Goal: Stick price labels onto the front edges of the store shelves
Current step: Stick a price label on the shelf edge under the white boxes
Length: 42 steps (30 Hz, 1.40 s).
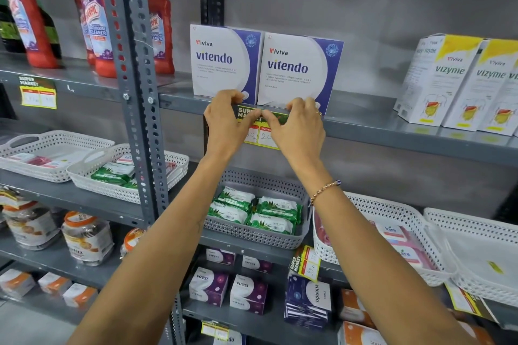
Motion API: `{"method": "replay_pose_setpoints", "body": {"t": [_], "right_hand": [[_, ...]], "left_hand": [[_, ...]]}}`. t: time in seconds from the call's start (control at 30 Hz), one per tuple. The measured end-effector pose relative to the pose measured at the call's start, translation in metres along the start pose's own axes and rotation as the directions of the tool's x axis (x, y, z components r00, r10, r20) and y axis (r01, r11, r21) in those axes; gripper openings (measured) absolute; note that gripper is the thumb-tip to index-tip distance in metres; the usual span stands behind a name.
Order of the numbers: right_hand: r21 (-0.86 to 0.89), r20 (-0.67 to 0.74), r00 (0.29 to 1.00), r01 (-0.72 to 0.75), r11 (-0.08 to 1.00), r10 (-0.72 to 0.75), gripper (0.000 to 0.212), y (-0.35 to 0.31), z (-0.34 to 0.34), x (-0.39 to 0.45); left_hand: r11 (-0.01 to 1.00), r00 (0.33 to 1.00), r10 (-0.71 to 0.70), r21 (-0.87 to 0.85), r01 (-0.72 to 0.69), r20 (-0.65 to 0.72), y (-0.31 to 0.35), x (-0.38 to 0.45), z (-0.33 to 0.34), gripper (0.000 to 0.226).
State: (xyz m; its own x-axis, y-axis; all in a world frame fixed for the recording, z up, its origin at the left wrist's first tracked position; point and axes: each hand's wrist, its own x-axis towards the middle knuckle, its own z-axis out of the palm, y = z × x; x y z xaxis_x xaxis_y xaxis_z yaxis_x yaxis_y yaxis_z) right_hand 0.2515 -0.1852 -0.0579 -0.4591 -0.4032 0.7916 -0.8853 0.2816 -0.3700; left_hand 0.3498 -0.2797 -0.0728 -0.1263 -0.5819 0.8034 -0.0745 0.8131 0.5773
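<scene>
A yellow, red and green price label (262, 134) lies against the front edge of the grey upper shelf (392, 131), right below two white and purple vitendo boxes (297, 70). My left hand (227, 123) presses its upper left part, thumb along the top edge. My right hand (298, 129) presses its upper right part, fingers hooked over the shelf lip. The two thumbs almost meet at the label's middle. Both hands hide much of the label.
Another label (38, 92) sticks on the left shelf under red cleaner bottles (95, 22). Vizyme boxes (448, 81) stand at the right. A grey perforated post (134, 78) separates the bays. Below are baskets with green packs (256, 211), white baskets (392, 232) and a hanging label (305, 263).
</scene>
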Motion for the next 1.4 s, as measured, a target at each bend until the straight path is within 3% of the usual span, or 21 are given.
{"method": "replay_pose_setpoints", "body": {"t": [0.27,0.57,0.8,0.87,0.97,1.03,1.13,1.2,1.27,1.3,1.4], "right_hand": [[-0.046,-0.019,0.998,-0.064,0.997,0.063,0.049,-0.007,0.004,0.002],[0.153,0.055,0.985,-0.171,0.973,0.164,0.046,0.002,-0.01,0.013],[0.268,0.103,0.992,-0.099,0.958,0.074,0.029,0.012,-0.021,0.007],[0.324,0.076,0.997,-0.051,0.945,0.027,0.022,0.016,-0.025,-0.001],[0.335,0.054,0.998,0.016,0.942,-0.036,0.015,0.03,-0.026,-0.026],[0.327,0.087,0.994,0.039,0.944,-0.071,0.013,0.048,-0.023,-0.052],[0.234,0.23,0.973,-0.033,0.972,-0.022,0.012,0.086,-0.014,-0.091],[0.159,0.327,0.942,-0.133,0.978,0.075,0.011,0.113,-0.006,-0.114],[0.083,0.406,0.902,-0.199,0.976,0.149,0.011,0.137,-0.002,-0.135],[0.043,0.444,0.878,-0.222,0.974,0.18,0.01,0.148,0.0,-0.144],[-0.036,0.528,0.816,-0.255,0.966,0.235,0.005,0.175,0.001,-0.169]], "left_hand": [[0.997,0.997,-0.079,-0.008,0.079,-0.018,0.0,0.006,-0.002,0.06],[0.994,0.998,-0.055,-0.092,0.057,0.025,-0.008,0.016,-0.014,0.036],[0.989,0.995,-0.091,-0.114,0.096,0.05,-0.005,0.012,-0.019,0.027],[0.991,0.996,-0.093,-0.098,0.094,0.018,-0.003,0.007,-0.018,0.028],[0.999,0.983,-0.03,-0.016,0.028,-0.18,-0.002,-0.02,-0.006,0.018],[0.998,0.974,0.035,0.063,-0.021,-0.224,-0.001,-0.052,0.009,0.013],[0.999,0.999,0.044,0.022,-0.044,-0.012,-0.005,-0.111,0.034,0.013],[0.997,0.989,-0.083,0.008,0.083,0.12,-0.012,-0.153,0.049,0.015],[0.944,0.917,-0.327,0.045,0.326,0.227,-0.023,-0.189,0.063,0.017],[0.882,0.834,-0.469,0.098,0.462,0.292,-0.031,-0.205,0.072,0.021],[0.625,0.483,-0.772,0.353,0.696,0.414,-0.047,-0.242,0.092,0.047]]}}
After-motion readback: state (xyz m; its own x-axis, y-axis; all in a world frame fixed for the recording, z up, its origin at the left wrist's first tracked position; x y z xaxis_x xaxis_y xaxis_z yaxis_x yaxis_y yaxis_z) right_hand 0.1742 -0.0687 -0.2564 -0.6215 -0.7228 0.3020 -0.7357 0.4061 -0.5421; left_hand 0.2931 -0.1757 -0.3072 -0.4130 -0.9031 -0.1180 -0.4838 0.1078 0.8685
